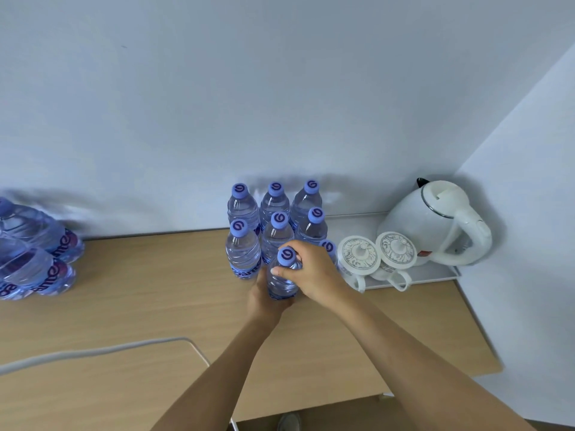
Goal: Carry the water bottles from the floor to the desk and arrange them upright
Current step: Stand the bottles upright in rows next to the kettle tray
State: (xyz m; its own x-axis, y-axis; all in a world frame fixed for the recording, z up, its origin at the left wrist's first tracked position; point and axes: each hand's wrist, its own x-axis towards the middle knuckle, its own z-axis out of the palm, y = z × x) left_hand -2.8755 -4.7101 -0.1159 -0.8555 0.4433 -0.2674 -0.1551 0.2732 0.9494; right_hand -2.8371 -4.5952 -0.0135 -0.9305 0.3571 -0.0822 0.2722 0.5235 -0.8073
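Several clear water bottles with purple caps (273,213) stand upright in rows on the wooden desk (155,290), against the wall. In front of them stands one more bottle (281,281), upright on the desk. My left hand (264,301) wraps its lower body from the near side. My right hand (314,272) grips its neck just under the cap, thumb on the near side. Behind my right hand another bottle cap (328,245) shows, with its body hidden.
A pile of bottles lying on their sides (34,253) sits at the desk's left end. A white tray (435,276) at the right holds a white kettle (435,222) and two lidded cups (376,258). A grey cable (93,351) crosses the near desk.
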